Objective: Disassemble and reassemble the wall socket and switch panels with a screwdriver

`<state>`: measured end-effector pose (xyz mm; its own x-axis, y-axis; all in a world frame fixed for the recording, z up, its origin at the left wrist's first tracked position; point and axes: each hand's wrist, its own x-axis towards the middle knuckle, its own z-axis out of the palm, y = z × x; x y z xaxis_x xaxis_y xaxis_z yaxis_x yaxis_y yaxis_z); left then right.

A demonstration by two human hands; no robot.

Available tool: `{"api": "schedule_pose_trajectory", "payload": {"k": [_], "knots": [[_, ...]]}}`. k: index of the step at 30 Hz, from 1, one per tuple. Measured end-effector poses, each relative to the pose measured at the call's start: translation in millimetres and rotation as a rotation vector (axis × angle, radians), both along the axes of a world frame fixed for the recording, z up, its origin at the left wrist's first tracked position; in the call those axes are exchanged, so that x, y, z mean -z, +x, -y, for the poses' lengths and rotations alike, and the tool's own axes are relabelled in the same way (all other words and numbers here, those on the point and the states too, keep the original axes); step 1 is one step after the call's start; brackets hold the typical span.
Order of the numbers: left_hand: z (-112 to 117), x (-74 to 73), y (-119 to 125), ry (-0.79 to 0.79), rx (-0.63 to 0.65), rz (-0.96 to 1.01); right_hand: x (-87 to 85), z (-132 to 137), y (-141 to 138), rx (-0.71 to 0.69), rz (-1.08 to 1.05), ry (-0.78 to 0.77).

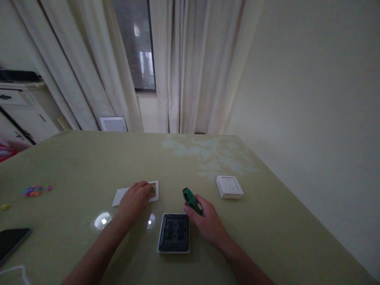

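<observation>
My left hand (pixel 136 201) reaches over two white plastic pieces lying on the table. Its curled fingertips are on a white frame (pixel 156 190) with an opening, and the thumb is hidden. A flat white plate (pixel 119 196) sticks out left of that hand. In my right hand (pixel 209 221) is a green-handled tool (pixel 192 201) with a dark end; its working tip cannot be made out. Between my forearms lies a square socket panel (pixel 174 233), its dark back facing up and a white rim around it. The right hand is just beside its upper right corner.
A white wall socket (pixel 229 186) in a box sits to the right on the table (pixel 189 159). On the left are small colourful pieces (pixel 34 191), a dark phone or tablet (pixel 5 246) and a white cable (pixel 14 269). A wall borders the table's right side.
</observation>
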<state>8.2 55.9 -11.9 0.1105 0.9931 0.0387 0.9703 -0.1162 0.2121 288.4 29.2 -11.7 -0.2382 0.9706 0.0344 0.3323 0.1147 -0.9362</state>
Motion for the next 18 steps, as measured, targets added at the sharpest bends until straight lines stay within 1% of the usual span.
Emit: {"api": "schedule_pose_trajectory", "payload": {"k": [3,6,12,18], "knots": [[-12.3,-4.7,-0.6,-0.051,0.001,0.007,-0.8,0.5,0.9,0.008,0.003,-0.008],[-17.0,-2.2,-2.4,-0.063,-0.017,0.002,-2.1,1.2,1.4,0.003,-0.009,-0.012],[-9.2,1.3,-1.5,-0.058,0.014,-0.009,-0.5,1.5,1.9,0.007,-0.031,-0.014],[-2.8,-4.4,-2.7,-0.049,0.019,-0.012,-4.7,0.9,3.0,-0.009,-0.087,-0.062]]}}
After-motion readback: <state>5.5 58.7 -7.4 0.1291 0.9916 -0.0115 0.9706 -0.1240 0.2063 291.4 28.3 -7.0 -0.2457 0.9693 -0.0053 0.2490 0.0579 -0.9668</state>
